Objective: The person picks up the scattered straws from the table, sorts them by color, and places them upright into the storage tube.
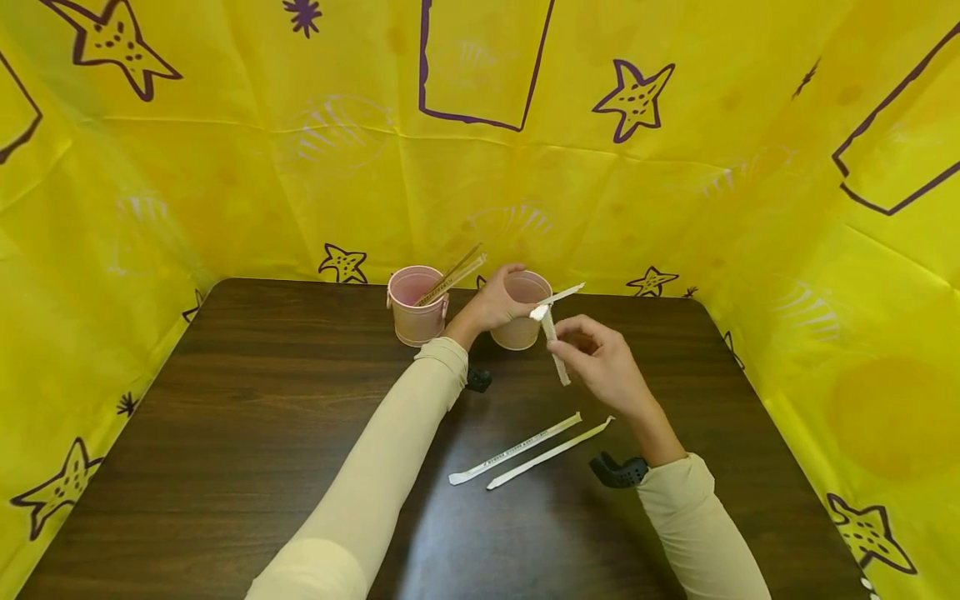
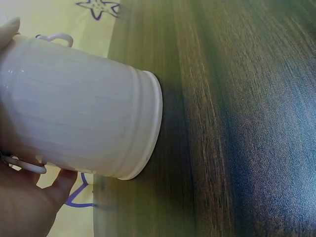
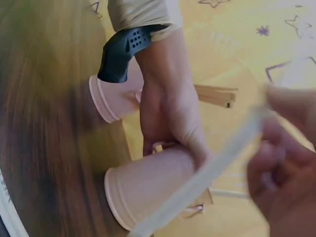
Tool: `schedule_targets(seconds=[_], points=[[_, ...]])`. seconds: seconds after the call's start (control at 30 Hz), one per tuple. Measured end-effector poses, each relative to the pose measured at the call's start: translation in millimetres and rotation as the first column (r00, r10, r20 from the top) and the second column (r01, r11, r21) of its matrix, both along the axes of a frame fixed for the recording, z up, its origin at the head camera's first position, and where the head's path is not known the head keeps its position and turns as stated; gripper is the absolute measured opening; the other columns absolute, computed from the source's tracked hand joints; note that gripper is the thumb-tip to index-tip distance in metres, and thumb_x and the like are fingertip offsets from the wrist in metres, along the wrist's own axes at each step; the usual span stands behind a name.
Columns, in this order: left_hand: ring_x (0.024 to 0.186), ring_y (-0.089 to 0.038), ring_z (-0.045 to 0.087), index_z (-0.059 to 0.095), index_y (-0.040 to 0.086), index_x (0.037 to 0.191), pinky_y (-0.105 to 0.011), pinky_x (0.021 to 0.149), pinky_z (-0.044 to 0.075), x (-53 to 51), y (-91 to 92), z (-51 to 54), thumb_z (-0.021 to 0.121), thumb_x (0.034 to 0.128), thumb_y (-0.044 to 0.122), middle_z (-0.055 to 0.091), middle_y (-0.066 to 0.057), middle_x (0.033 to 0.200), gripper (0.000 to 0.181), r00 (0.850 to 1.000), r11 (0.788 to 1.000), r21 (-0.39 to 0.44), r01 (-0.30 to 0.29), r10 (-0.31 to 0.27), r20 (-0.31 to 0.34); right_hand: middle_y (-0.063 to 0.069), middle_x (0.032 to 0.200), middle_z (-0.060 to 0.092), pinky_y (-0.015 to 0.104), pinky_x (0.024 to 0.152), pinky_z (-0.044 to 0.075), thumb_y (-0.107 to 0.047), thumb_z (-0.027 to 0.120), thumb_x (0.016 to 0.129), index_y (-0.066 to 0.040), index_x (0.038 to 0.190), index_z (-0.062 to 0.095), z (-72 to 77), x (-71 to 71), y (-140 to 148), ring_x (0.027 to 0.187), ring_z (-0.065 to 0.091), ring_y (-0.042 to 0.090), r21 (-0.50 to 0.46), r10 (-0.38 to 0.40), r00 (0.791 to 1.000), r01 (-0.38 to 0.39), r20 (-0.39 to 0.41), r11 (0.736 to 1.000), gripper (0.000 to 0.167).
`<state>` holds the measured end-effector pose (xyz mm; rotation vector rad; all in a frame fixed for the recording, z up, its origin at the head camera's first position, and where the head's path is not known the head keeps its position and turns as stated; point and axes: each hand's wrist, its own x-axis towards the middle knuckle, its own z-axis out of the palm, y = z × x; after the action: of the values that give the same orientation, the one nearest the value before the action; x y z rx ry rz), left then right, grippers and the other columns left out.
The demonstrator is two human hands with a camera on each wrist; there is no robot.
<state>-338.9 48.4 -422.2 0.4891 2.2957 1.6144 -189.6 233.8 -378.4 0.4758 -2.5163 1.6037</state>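
My left hand grips the right pink bucket near its rim, with thumb and fingers on opposite sides; the left wrist view shows the bucket up close. A white paper-wrapped straw is pinched between the thumb and fingers of my right hand, tilted in front of that bucket. Another wrapped straw pokes out over the bucket's right rim. In the right wrist view, the held straw is blurred. Two more wrapped straws, the left one printed and the right one plainer, lie on the table.
A second pink bucket stands just left of my left hand, with thin brown sticks leaning out, some in printed wrappers. The dark wooden table meets a yellow patterned cloth at its back and sides.
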Motion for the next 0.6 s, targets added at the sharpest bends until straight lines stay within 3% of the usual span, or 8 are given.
schedule_targets(seconds=[0.03,0.1,0.23,0.3,0.43,0.6], points=[[0.139,-0.034,0.046,0.030,0.023,0.157,-0.054,0.117,0.039,-0.1,-0.1,0.0,0.086,0.0810,0.040,0.039,-0.015,0.155,0.096,1.000,1.000,0.000,-0.001,0.001,0.000,0.000,0.082,0.066,0.024,0.050,0.048,-0.011,0.073,0.094,-0.008,0.106,0.069,0.5,-2.5,-1.0,0.055,0.054,0.013,-0.081,-0.055,0.998,0.054,-0.014,0.995,0.012],[0.139,-0.034,0.046,0.030,0.023,0.157,-0.054,0.117,0.039,-0.7,-0.2,-0.3,0.086,0.0810,0.040,0.038,-0.015,0.155,0.095,1.000,1.000,0.000,-0.001,0.001,0.004,-0.004,0.084,0.067,0.022,0.048,0.047,-0.007,0.074,0.093,-0.007,0.104,0.068,1.8,-7.5,-2.8,0.051,0.053,0.010,-0.250,-0.155,0.987,0.141,-0.035,0.958,0.012],[0.138,-0.035,0.046,0.030,0.024,0.157,-0.055,0.116,0.039,-1.9,0.0,-1.0,0.087,0.0801,0.040,0.038,-0.015,0.155,0.097,1.000,1.000,0.002,0.000,0.000,0.010,-0.006,0.085,0.068,0.019,0.043,0.043,0.000,0.073,0.091,-0.012,0.098,0.068,6.6,-16.6,-6.3,0.045,0.048,0.007,-0.524,-0.274,0.959,0.197,-0.073,0.829,0.015],[0.139,-0.035,0.045,0.030,0.023,0.158,-0.054,0.117,0.038,-2.4,0.1,-1.3,0.087,0.0802,0.039,0.037,-0.016,0.156,0.098,1.000,1.000,0.013,0.003,-0.003,0.016,-0.005,0.086,0.068,0.019,0.042,0.041,0.002,0.072,0.092,-0.015,0.097,0.068,8.9,-20.2,-7.5,0.043,0.046,0.007,-0.597,-0.307,0.947,0.192,-0.096,0.779,0.018],[0.141,-0.034,0.043,0.030,0.024,0.157,-0.054,0.118,0.037,-2.5,0.2,-1.5,0.087,0.0799,0.038,0.035,-0.015,0.158,0.097,1.000,1.000,0.017,0.004,-0.005,0.021,0.000,0.091,0.068,0.019,0.041,0.039,0.005,0.069,0.092,-0.011,0.098,0.067,11.5,-25.2,-9.4,0.041,0.044,0.008,-0.697,-0.332,0.932,0.141,-0.146,0.703,0.017],[0.145,-0.035,0.040,0.031,0.022,0.157,-0.055,0.120,0.035,-2.4,0.9,-1.3,0.088,0.0796,0.038,0.034,-0.015,0.159,0.098,1.000,1.000,0.014,0.001,-0.001,0.011,0.002,0.095,0.068,0.018,0.040,0.039,0.002,0.071,0.092,-0.010,0.099,0.068,9.2,-34.0,-11.8,0.041,0.044,0.007,-0.732,-0.367,0.913,0.128,-0.176,0.669,0.015]])
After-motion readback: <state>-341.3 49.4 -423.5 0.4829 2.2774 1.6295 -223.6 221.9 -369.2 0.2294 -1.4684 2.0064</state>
